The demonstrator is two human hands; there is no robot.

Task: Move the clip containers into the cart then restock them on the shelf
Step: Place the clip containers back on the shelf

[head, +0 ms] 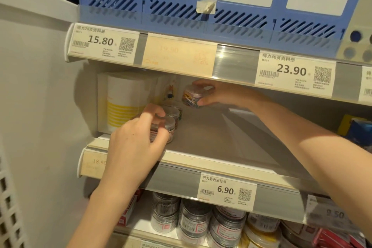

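Shelf (221, 147), restock phase, mostly bare: left hand (132, 143) grips the near clip container (164, 130) heading a short row at far left, right hand (213, 92) pinches another container (190, 96) aloft; cart unseen.

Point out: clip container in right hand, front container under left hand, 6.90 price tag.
Clip container in right hand (191, 96): head view, clear side wall showing coloured clips.
Front container under left hand (168, 129): head view, its lid edge and labelled side.
6.90 price tag (227, 190): head view, printed price.
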